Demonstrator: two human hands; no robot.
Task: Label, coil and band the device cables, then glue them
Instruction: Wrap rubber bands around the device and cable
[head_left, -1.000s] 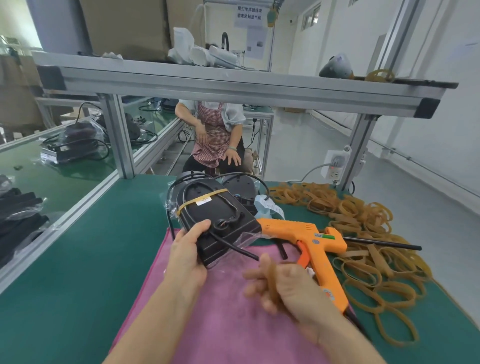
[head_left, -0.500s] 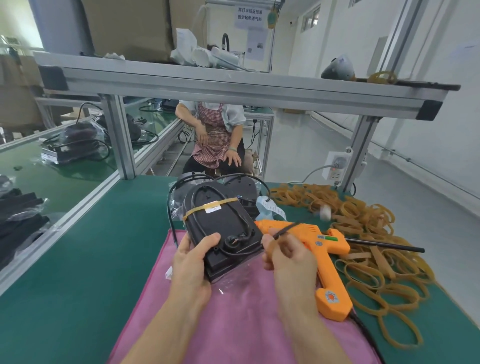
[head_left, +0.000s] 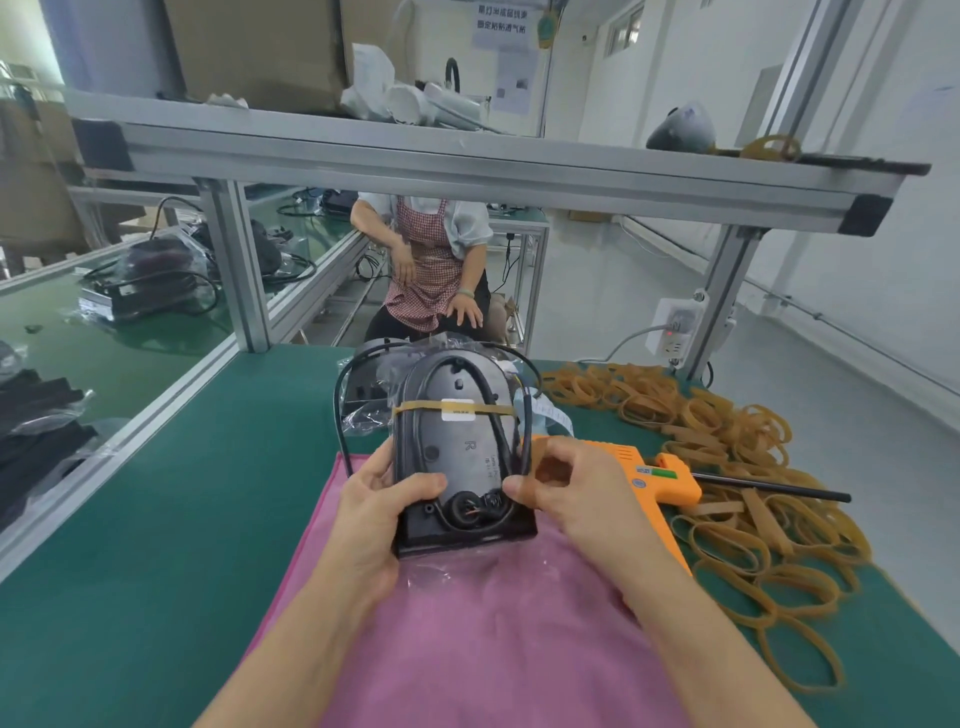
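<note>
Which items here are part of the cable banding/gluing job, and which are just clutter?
In the job:
device, held by left hand
cable, pinched by right hand
band and label on the device
glue gun
loose bands

Lying about:
pink cloth
black rod
bagged units
socket

Bright, even daylight (edges bowed), soft shadows

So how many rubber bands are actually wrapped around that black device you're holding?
1. A single band crosses the device near its top, over the cable and under the white label. Its far side is hidden, so another could be there.
</note>
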